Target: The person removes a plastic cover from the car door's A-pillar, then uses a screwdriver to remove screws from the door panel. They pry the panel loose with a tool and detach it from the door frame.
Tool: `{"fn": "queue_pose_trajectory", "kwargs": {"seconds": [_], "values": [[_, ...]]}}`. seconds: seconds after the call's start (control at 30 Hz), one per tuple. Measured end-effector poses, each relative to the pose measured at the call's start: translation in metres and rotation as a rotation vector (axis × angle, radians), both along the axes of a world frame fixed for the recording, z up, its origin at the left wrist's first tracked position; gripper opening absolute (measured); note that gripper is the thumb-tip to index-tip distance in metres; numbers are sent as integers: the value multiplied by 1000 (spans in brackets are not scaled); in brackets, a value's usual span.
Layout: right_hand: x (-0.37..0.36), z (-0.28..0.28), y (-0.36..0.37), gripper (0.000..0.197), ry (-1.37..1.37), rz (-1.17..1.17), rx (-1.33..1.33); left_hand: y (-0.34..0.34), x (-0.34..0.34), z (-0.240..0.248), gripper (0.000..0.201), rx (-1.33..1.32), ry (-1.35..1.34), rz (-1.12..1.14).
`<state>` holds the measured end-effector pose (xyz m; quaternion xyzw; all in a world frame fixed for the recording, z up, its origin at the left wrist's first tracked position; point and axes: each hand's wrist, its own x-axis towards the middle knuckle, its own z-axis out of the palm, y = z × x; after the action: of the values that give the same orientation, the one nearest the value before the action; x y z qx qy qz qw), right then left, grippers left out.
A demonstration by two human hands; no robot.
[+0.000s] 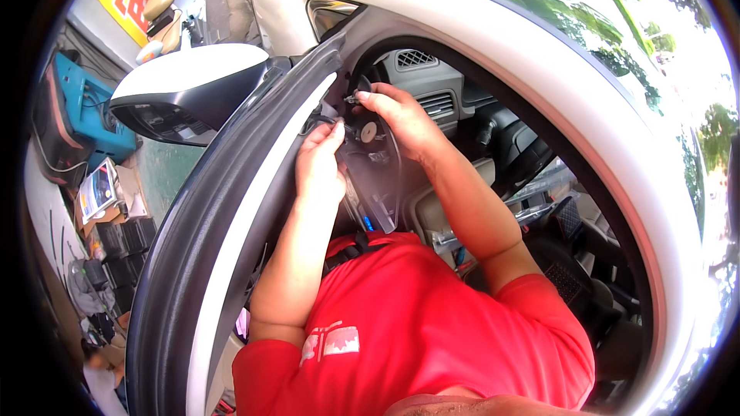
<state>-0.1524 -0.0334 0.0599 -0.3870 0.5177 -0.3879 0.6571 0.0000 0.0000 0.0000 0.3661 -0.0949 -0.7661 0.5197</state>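
Note:
My right hand is closed, pinching the upper end of a grey plastic trim panel between thumb and fingers. This panel is long and tapers downward, with a round pale disc near its top and small clips on its face. Close beside it, my left hand is closed too, fingertips pressed together by a dark wire or connector at the door's front corner. What exactly lies in those fingertips is too small to make out. Both hands work in the gap between the open car door and the dashboard.
A white side mirror juts out left of the door. The steering wheel stands to the right inside the cabin. The white door frame arches over the right side. A blue case and black boxes stand at far left.

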Motion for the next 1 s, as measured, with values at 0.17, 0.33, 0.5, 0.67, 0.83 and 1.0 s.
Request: {"fn": "queue_pose_trajectory", "kwargs": {"seconds": [0.17,0.33,0.5,0.67,0.83,1.0], "values": [[13,-2,-5,38,74,-63,37,-2,4,-8,9,-75,55,12],[11,-2,-6,42,56,-58,58,-2,-1,-16,9,-107,36,20],[12,4,-5,46,59,-29,25,-2,-1,-23,7,-111,24,37],[20,9,-4,47,270,-53,-57,-1,1,-20,8,-105,39,13],[28,19,0,40,354,-54,-108,-2,2,-24,11,-120,-17,14],[24,18,-1,38,442,-26,-132,-3,5,-17,13,-129,23,-23]]}}
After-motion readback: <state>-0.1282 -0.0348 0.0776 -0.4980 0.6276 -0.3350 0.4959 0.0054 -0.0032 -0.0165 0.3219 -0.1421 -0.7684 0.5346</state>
